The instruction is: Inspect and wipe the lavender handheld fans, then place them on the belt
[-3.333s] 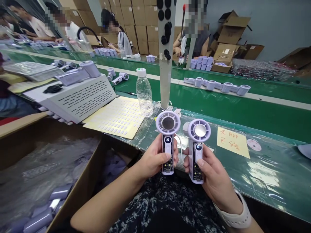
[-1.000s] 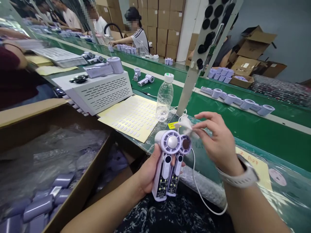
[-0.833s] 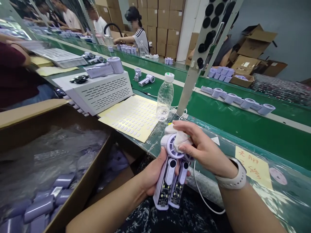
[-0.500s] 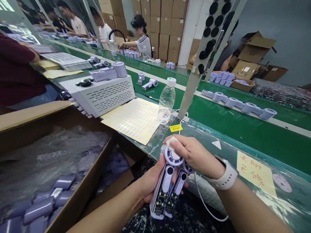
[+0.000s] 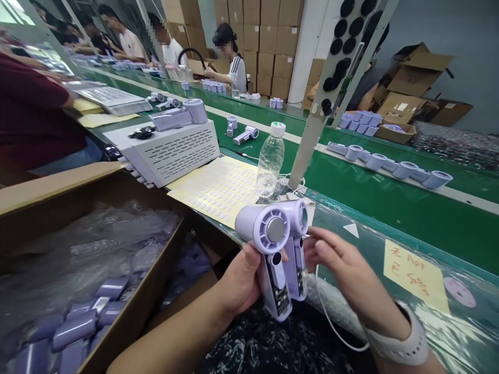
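My left hand grips two lilac handheld fans side by side above my lap. The nearer handheld fan faces me with its round ribbed head and silver centre disc; its handle lies uncovered, showing a circuit board. Partly behind it stands the second handheld fan, its handle likewise exposed. My right hand is beside this second fan, fingers apart and fingertips at its handle edge; whether they touch cannot be made out. Behind the fan heads, a whitish piece shows in part, too hidden to name.
A water bottle and a sticker sheet are on the bench beside a slotted metal box. On my left, a carton holds lilac parts and plastic bags. Fans lie along the green conveyor. Co-workers sit beyond it.
The fans have been raised and turned, showing the side of the nearer head. My right hand has left the fan face, where it pressed a white wipe, and moved right and down.
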{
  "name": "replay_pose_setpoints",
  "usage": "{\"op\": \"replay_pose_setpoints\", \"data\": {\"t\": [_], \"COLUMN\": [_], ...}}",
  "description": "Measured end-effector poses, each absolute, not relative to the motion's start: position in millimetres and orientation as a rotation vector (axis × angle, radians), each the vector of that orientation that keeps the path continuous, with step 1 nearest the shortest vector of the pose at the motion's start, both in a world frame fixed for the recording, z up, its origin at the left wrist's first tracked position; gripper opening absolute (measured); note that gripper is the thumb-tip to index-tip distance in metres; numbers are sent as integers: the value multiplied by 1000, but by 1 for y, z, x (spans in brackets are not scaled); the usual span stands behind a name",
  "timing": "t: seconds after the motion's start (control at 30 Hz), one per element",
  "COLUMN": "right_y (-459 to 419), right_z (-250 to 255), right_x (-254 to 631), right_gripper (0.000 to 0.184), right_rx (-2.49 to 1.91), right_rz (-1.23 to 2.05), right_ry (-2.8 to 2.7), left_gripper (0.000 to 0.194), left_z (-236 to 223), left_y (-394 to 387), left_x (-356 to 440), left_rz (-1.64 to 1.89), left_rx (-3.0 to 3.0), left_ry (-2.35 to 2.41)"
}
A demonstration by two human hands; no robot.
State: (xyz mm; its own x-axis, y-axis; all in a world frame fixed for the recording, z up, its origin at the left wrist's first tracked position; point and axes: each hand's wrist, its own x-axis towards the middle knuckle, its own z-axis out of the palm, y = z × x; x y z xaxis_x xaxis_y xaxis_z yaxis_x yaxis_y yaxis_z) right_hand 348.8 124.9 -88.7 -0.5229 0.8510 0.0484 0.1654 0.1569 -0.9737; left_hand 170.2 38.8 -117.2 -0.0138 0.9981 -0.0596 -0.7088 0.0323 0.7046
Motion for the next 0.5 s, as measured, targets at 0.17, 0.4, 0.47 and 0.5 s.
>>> {"op": "replay_pose_setpoints", "data": {"t": [0.17,0.4,0.47,0.5], "right_y": [101,87,82,81], "right_z": [-101,-96,-91,-89], "right_x": [361,385,387,388], "right_gripper": [31,35,34,34], "right_rx": [-810,-679,-648,-636], "right_rz": [1654,1812,1865,1886], "right_ry": [-1483,-1148,-1085,-1065], "left_gripper": [55,30,39,42], "left_z": [-101,-81,-78,-77], "left_y": [44,46,43,41], "left_x": [186,186,181,179], "left_rz": [1508,1286,1199,1158], "left_rx": [503,531,568,585], "left_ry": [669,528,487,477]}}
